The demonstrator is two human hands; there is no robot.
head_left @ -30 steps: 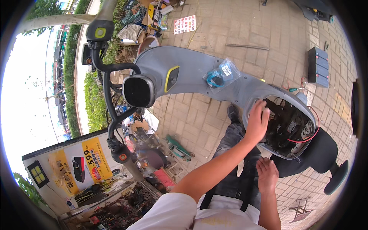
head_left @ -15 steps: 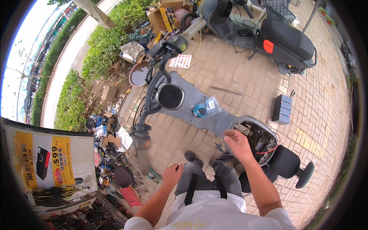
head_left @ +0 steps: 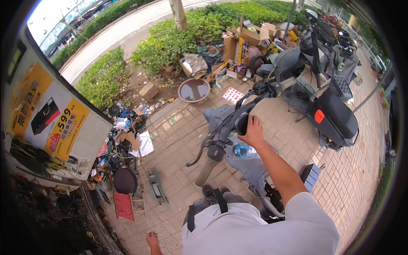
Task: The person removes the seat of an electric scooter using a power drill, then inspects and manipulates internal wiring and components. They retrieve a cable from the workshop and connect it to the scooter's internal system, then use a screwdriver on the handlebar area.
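Observation:
My right hand (head_left: 253, 132) reaches forward over the grey electric scooter, thumb and fingers apart, at the edge of its round dark display (head_left: 242, 123). Whether the fingertips press on it cannot be made out. Around the display run the handlebars (head_left: 225, 127), with a rubber grip (head_left: 207, 172) and brake lever (head_left: 196, 158) on the near side. My left hand (head_left: 152, 240) hangs low at my left side, fingers loose, holding nothing visible. Clear plastic packaging with a blue coil (head_left: 243, 151) lies on the scooter's footboard (head_left: 242, 163), partly behind my right forearm.
A dark battery pack (head_left: 310, 177) stands on the paving beyond my right arm. A second scooter (head_left: 333, 117) is parked at the far right. A brown basin of water (head_left: 194, 90), cardboard boxes (head_left: 250, 38) and a green tool (head_left: 157, 187) lie around; a poster-covered cabinet (head_left: 51, 114) stands left.
My right hand has gone from beside the scooter's open under-seat compartment to the display. The left hand has dropped from near my knees to my side. The view has turned.

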